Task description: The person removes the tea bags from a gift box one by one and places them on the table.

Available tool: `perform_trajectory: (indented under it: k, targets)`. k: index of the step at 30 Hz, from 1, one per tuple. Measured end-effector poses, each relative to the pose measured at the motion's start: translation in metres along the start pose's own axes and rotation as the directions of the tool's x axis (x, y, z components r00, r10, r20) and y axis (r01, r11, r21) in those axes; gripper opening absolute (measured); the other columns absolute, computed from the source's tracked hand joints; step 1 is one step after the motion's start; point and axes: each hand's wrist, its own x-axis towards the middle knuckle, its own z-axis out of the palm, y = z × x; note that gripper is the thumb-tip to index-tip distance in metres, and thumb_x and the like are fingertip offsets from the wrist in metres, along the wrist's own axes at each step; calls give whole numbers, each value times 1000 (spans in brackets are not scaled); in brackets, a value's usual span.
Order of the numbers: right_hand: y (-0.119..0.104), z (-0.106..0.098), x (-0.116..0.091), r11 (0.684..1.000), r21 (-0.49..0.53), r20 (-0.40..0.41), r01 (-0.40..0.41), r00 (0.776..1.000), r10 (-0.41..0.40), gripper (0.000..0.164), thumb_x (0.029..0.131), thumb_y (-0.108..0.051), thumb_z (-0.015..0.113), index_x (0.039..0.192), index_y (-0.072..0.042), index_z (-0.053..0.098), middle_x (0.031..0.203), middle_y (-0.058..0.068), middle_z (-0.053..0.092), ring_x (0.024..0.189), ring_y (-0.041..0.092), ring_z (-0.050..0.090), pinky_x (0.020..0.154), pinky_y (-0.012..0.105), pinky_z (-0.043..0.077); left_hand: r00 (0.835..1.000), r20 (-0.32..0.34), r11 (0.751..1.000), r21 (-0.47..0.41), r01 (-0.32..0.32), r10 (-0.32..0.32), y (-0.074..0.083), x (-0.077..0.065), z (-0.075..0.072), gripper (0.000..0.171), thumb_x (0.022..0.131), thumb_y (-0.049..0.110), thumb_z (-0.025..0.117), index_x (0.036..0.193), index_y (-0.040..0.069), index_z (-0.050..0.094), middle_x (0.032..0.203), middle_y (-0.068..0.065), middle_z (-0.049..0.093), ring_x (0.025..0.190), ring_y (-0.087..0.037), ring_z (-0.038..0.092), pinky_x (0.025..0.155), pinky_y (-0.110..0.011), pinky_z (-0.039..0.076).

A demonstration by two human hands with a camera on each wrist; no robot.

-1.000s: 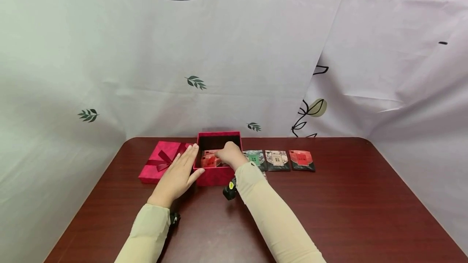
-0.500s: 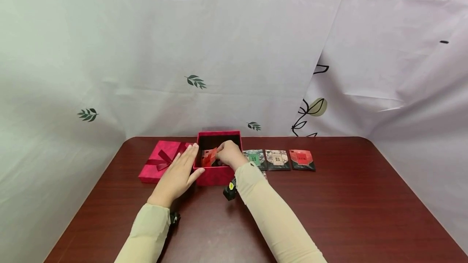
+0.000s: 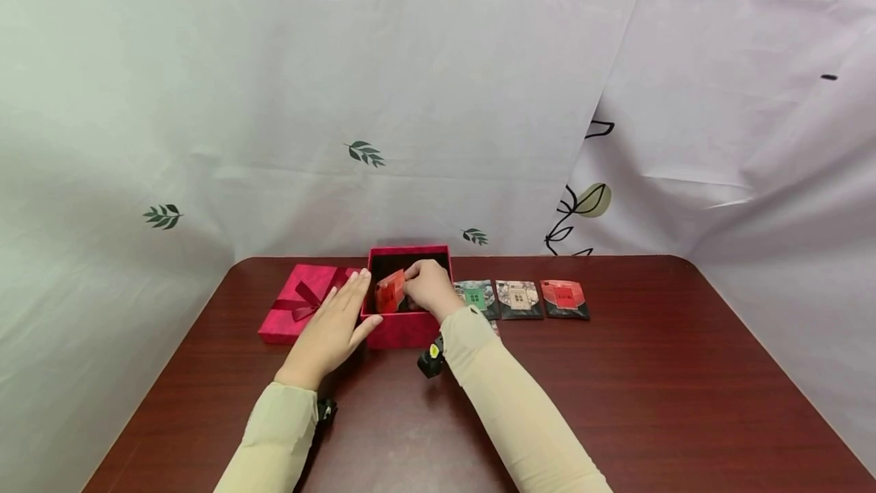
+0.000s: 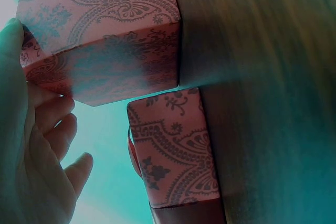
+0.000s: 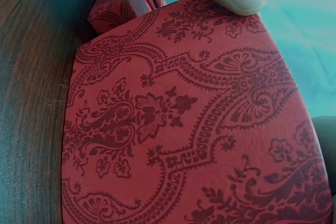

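Note:
A red patterned gift box (image 3: 400, 333) stands lidless at the back of the table. My right hand (image 3: 431, 287) reaches over its front wall and pinches a red sachet (image 3: 389, 292), which stands tilted up inside the box. The box wall and hand hide the sachet's lower edge and the right fingertips. My left hand (image 3: 331, 333) lies along the box's left side with straight fingers touching it, thumb spread at the front corner. In the left wrist view, the left fingers (image 4: 60, 129) are against the patterned box wall (image 4: 121, 66).
Left of the box lies its red lid (image 3: 294, 314) with a ribbon bow. To the right, a green sachet (image 3: 477, 297), a beige sachet (image 3: 518, 300) and another red sachet (image 3: 565, 298) lie in a row on the brown table (image 3: 650, 386). A white printed curtain (image 3: 479, 97) hangs behind.
Inside the box, the red sachet has gone from lying flat to standing tilted up in my right hand, which has risen slightly. My left hand has stayed in place.

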Motion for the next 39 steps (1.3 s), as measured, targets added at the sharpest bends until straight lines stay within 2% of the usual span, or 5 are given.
perform_trajectory:
  k: [8, 17, 22, 30, 39]
  targets:
    - [1, -2, -1, 997, 7, -47, 80, 996, -80, 15, 97, -3, 62, 111, -1, 67, 83, 9, 69, 67, 27, 69, 60, 33, 57, 1000, 0, 1000, -6, -1, 1, -1, 0, 1, 79, 101, 44, 59, 159, 0, 27, 165, -17, 26, 152, -39, 23, 121, -59, 20]
    - [1, -6, -8, 985, 4, -97, 173, 980, -172, 20, 96, -3, 61, 115, -2, 67, 85, 6, 70, 63, 22, 68, 61, 31, 58, 1000, 11, 1000, -20, 7, -7, 0, 0, 1, 79, 101, 43, 58, 159, 0, 25, 166, -16, 26, 153, -37, 22, 121, -58, 20]
    - [0, -15, -17, 973, 26, -141, 231, 964, -225, 23, 95, -2, 60, 116, -3, 69, 88, 8, 71, 70, 33, 72, 60, 31, 57, 1000, 2, 1000, -15, 2, -2, -1, 1, 1, 79, 101, 43, 59, 159, 0, 26, 165, -16, 26, 152, -38, 23, 121, -58, 20]
    - [9, -32, -32, 939, 201, -204, 280, 949, -239, 27, 93, 0, 59, 118, 1, 68, 92, 12, 70, 78, 41, 71, 69, 41, 62, 1000, 13, 1000, -15, 14, -14, 0, 1, 0, 80, 101, 44, 59, 159, 0, 26, 166, -16, 25, 153, -36, 20, 121, -57, 20]
    - [22, -63, -53, 879, 422, -205, 222, 968, -146, 27, 96, 0, 62, 123, 2, 65, 96, 13, 70, 74, 14, 67, 75, 41, 62, 1000, 1, 1000, -17, 14, -14, 0, 0, -1, 80, 101, 43, 59, 159, -1, 27, 165, -17, 26, 152, -38, 23, 122, -57, 20]
